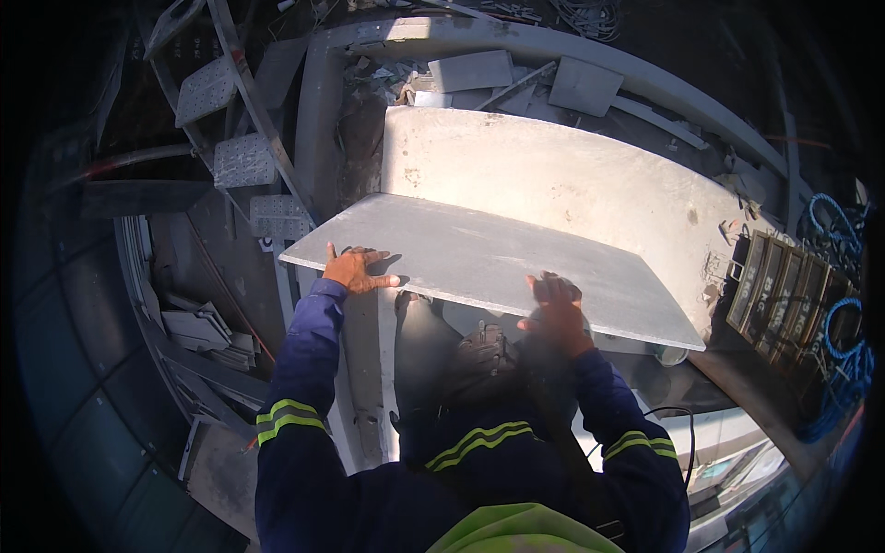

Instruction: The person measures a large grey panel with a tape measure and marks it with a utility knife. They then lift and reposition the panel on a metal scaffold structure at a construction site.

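Observation:
A large flat grey board lies in front of me, its far long edge against a pale concrete block. My left hand rests on its near left edge, fingers and thumb spread over the top face. Farther right, my right hand is closed on the same near edge; its fingertips lie on top and the thumb sits at the rim. Part of that hand is blurred. My knees and lap are below the board, which hides whatever supports it from underneath.
At the left stands a metal ladder with wide perforated treads. Stacked dark weights and blue rope lie at the right. Broken slabs and rubble fill the space behind the block. Offcuts are piled at the lower left.

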Demonstrator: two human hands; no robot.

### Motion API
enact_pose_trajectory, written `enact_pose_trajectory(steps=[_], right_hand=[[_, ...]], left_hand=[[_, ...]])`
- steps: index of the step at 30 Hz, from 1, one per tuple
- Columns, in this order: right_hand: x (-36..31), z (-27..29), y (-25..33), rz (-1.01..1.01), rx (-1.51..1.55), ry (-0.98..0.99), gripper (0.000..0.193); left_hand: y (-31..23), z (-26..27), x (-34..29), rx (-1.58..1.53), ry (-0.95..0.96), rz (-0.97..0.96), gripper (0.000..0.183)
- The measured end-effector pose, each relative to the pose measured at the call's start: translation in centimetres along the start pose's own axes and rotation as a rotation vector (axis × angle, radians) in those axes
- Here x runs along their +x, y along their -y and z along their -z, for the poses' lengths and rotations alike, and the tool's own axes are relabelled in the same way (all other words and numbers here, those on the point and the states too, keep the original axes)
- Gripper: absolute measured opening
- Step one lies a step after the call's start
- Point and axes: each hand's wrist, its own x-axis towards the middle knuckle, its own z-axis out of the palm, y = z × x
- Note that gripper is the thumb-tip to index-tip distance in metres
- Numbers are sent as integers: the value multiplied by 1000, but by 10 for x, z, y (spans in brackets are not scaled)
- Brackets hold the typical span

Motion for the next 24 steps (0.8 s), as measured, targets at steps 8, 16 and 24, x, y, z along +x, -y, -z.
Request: enact_pose_trajectory(steps=[8,16,24], right_hand=[[34,-32,4,164,-143,-50,55],[18,-50,9,201,-93,36,69],[8,-52,19,96,-64,90,66]], left_hand=[[249,-54,52,-1835,-1170,37,84],[231,-88,78,-2264,-1417,-180,54],[207,-115,62,-2195,-1462,-30,50]])
